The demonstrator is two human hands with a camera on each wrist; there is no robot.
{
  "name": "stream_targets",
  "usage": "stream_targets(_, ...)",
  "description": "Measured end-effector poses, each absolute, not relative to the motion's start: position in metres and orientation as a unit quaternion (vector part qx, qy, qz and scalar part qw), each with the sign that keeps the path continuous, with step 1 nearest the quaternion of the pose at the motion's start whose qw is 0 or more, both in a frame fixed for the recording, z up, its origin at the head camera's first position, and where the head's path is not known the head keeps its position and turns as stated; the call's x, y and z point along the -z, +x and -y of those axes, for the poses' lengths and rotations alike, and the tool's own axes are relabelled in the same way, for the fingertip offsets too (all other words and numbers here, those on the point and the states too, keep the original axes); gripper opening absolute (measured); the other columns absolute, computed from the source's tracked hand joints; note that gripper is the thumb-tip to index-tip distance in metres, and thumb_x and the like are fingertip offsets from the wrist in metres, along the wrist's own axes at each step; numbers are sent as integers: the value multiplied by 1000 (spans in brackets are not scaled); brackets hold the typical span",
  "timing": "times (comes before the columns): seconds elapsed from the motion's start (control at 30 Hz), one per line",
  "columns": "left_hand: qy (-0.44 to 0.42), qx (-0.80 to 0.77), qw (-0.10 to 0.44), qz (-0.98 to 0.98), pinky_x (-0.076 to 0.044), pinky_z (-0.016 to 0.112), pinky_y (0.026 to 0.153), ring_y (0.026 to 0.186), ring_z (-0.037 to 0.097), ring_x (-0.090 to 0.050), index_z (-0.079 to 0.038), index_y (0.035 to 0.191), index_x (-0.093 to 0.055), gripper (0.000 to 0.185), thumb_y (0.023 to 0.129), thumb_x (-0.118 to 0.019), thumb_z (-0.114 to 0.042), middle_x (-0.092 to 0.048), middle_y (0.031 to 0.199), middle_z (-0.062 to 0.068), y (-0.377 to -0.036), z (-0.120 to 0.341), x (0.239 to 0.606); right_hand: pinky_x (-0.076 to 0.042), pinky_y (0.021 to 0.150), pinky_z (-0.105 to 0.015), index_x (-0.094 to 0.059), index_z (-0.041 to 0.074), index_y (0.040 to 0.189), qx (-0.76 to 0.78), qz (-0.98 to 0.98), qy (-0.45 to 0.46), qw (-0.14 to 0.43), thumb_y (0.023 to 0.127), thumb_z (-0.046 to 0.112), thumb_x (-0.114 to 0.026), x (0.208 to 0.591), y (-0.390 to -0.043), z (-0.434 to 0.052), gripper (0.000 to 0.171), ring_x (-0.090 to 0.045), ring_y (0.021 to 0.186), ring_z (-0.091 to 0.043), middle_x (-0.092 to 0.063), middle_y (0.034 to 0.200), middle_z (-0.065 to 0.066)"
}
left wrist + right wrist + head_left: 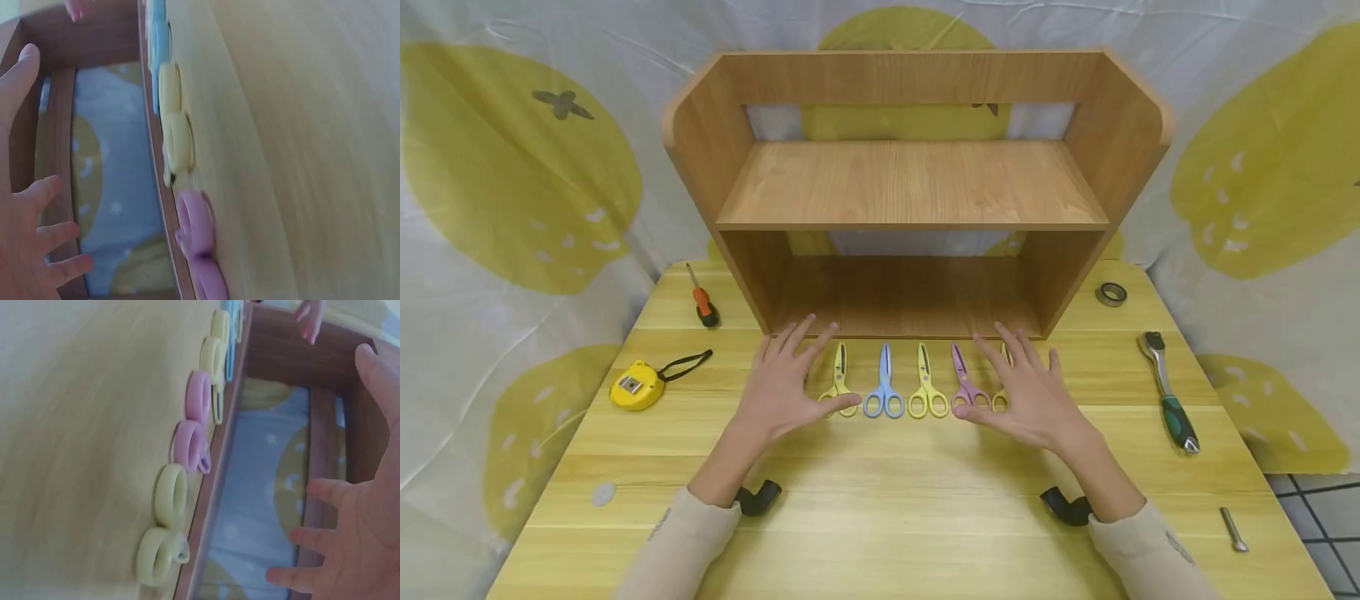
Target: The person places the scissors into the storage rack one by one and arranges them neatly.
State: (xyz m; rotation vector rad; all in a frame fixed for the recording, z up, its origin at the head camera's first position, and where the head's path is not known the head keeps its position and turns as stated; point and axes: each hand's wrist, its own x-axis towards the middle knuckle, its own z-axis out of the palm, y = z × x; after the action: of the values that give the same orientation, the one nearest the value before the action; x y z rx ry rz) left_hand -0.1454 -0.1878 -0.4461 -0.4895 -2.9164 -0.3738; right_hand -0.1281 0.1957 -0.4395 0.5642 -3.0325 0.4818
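Five pairs of scissors lie side by side in a row at the centre of the head view, on the wooden table just in front of the open lower bay of the wooden shelf unit. Each has its long axis running up and down the frame, blades pointing up toward the shelf and finger loops toward the bottom edge. From left to right they are the yellow scissors, the blue scissors, a second yellow pair, the pink scissors and a last yellow pair, mostly hidden under the right hand. The left hand is spread flat, fingers straight and apart, gripping nothing, just left of the row beside the first yellow pair. The right hand is likewise flat with fingers spread, over the right end of the row; whether either palm touches the table cannot be told. At the left of the frame lie a screwdriver and a yellow tape measure; at the right, a ratchet wrench.
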Motion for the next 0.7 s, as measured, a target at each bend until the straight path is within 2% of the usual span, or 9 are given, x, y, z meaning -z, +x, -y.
stream_targets(0.1,-158,149,91,972,-29,71,123,152,40,-33,-43,163,-23,109,73,-63,-90,-28,170,7,-147,197,444,-16,113,-90,-27,29,164,-166,971,175,12,82,82,-62,440,-124,-203,104,-25,154,-45,-18,172,-11)
stream_targets(0.3,-128,222,107,961,-37,73,118,151,42,-34,-42,163,-24,106,76,-72,-79,-28,170,4,-149,215,442,-22,118,-83,-31,25,163,-184,968,167,16,85,77,-65,443,-117,-217,99,-28,153,-44,-23,171,-11)
stream_targets(0.43,-100,270,137,948,-43,75,112,149,41,-38,-40,161,-30,104,75,-80,-70,-36,166,5,-151,229,440,-29,116,-80,-33,24,162,-201,965,165,15,87,74,-66,446,-113,-224,95,-32,151,-44,-27,169,-13)
stream_targets(0.57,-88,309,186,929,-47,69,112,143,40,-48,-28,158,-42,99,75,-86,-59,-48,159,9,-157,240,441,-38,110,-80,-38,21,159,-240,956,166,7,89,66,-70,449,-110,-231,89,-40,145,-47,-33,165,-15)
stream_targets(0.7,-73,358,248,897,-58,57,104,126,39,-63,-12,148,-55,88,75,-91,-46,-61,146,14,-165,246,447,-44,109,-76,-40,15,157,-293,942,163,-11,90,56,-75,454,-107,-238,85,-45,140,-47,-39,160,-15)
